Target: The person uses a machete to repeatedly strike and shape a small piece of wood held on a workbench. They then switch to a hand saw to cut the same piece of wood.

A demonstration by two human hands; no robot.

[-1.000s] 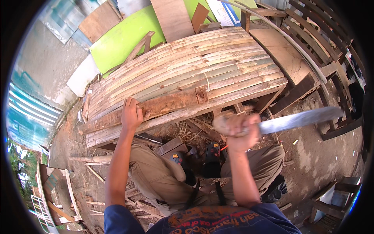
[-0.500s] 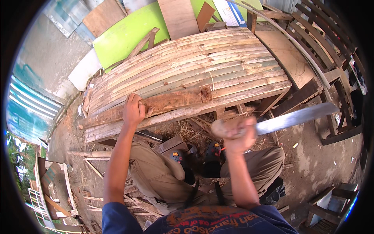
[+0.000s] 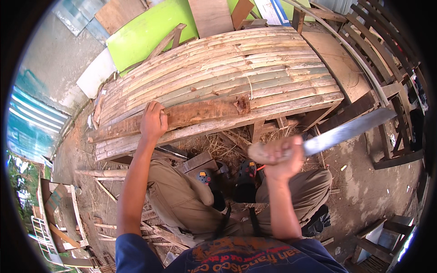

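My right hand is blurred; its fingers hide part of the pale wooden handle. Long, wide steel machete blade also smeared, can't read its edge. My left hand covers a stretch of the rough reddish-brown wooden plank. Thin orange thing near my shoe: too small to identify. Black lump by my right knee: partly hidden, can't tell what. Small pale bits on the floor: same. Navy printed T-shirt cut by the lower edge; bright green panel cut by the top.
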